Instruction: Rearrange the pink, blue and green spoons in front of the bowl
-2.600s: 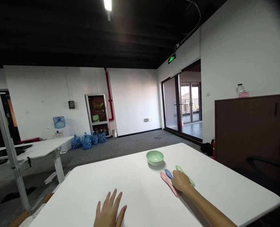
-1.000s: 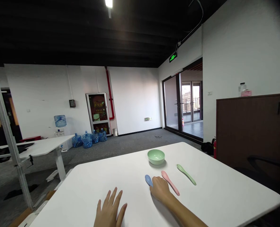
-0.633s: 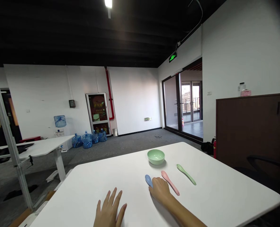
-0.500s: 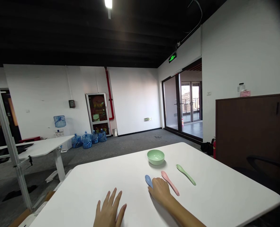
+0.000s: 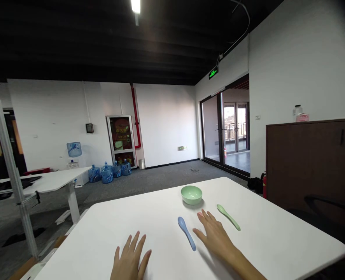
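Observation:
My right hand lies open over the white table, its fingers spread, between a blue plastic spoon and a pale green plastic spoon. It touches neither spoon. The blue spoon points away from me, just left of my fingers. A pale green bowl stands farther out, beyond both spoons. No pink spoon shows, and I cannot tell whether my hand hides it. My left hand rests open at the near edge, holding nothing.
A dark brown cabinet and a black chair stand right of the table. A white desk stands to the left, beyond a metal post. Several blue water jugs sit on the far carpet.
My right hand has opened and moved off the blue spoon, whose full length now shows. The pink spoon beside it earlier is out of sight. My left hand stays nearly still.

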{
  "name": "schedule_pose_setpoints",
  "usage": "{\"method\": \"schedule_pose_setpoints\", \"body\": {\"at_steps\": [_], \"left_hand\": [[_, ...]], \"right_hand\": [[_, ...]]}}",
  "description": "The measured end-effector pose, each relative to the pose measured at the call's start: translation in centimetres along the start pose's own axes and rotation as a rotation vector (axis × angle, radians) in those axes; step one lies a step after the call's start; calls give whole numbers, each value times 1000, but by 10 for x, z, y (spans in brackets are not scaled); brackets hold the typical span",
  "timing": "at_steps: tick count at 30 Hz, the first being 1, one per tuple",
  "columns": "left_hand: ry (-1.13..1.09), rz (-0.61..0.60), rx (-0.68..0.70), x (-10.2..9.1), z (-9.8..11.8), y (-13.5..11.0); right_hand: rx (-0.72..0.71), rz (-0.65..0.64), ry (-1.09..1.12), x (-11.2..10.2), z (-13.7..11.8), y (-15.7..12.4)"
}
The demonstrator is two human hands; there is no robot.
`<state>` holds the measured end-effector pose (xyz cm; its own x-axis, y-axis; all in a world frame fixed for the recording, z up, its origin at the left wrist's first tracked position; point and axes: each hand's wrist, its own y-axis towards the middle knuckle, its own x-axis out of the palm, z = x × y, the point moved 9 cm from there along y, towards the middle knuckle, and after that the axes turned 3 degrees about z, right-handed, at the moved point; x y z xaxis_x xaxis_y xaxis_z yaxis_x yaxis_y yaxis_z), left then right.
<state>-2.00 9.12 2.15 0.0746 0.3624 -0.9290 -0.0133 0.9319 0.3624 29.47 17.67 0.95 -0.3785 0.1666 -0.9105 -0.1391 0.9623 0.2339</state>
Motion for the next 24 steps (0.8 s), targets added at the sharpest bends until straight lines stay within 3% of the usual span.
{"method": "schedule_pose_setpoints", "body": {"at_steps": [11, 24], "left_hand": [[28, -4, -56, 2, 4, -2], [43, -1, -55, -1, 4, -6]], "right_hand": [[-58, 88, 57, -8, 39, -15], [-70, 99, 40, -5, 40, -15]]}}
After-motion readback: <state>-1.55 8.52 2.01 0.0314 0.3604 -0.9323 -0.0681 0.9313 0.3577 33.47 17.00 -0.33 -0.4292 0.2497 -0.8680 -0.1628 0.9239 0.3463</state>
